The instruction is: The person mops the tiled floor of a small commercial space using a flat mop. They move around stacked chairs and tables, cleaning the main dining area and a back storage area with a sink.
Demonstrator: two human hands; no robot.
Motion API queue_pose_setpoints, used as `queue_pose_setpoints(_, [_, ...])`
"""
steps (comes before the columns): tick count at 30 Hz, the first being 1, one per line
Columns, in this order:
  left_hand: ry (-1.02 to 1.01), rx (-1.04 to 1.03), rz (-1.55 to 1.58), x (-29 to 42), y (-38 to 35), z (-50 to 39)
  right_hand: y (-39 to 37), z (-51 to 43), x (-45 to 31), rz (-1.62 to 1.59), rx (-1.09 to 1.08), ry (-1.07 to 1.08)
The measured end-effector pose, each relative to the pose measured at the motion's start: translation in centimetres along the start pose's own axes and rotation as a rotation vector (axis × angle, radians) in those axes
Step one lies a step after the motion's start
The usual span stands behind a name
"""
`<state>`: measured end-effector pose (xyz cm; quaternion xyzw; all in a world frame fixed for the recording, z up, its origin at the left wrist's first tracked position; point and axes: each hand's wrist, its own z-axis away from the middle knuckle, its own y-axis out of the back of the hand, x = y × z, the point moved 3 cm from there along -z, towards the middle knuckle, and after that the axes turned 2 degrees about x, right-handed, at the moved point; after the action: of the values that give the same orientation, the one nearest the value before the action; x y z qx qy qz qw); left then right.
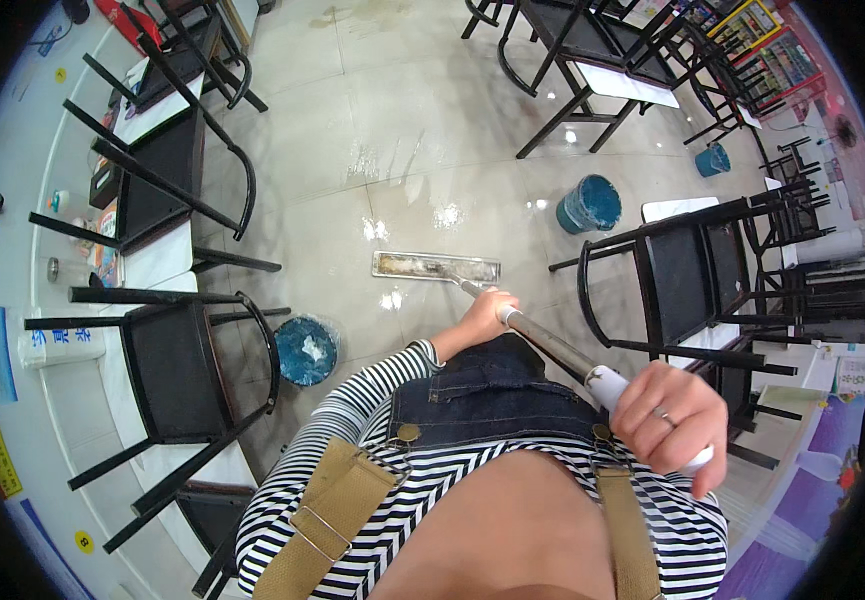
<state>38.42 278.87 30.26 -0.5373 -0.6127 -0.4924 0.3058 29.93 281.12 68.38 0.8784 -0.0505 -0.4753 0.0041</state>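
A flat mop lies with its long rectangular head on the wet tiled floor, straight ahead of me. Its metal pole slants from the head back towards my right side. My left hand grips the lower stretch of the pole, by a white collar. Higher up, my right hand is wrapped around the white end grip; a ring shows on one finger. The top of the mop head looks stained and grimy.
Upturned black chairs rest on white tables along the left wall. More chairs are stacked on tables at right. Lined blue bins stand on the floor: one at left, one at right, another farther back.
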Motion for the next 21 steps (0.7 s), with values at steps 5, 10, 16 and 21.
queue_pose_setpoints(5, [0.06, 0.196, -0.046, -3.9, 3.6, -4.7, 4.8, -2.1, 3.8, 0.03, -0.152, -0.078])
queue_pose_setpoints(10, [0.048, 0.324, -0.087, -11.0, 8.0, -12.5, 12.1, -3.6, 9.5, 0.13, -0.303, -0.123])
queue_pose_setpoints(16, [0.159, 0.491, -0.115, -19.1, 15.2, -20.4, 20.2, -6.9, 17.2, 0.186, -0.38, -0.165])
queue_pose_setpoints(21, [0.151, 0.429, -0.12, -17.7, 16.9, -28.9, 30.7, -8.1, 13.0, 0.099, -0.094, -0.097])
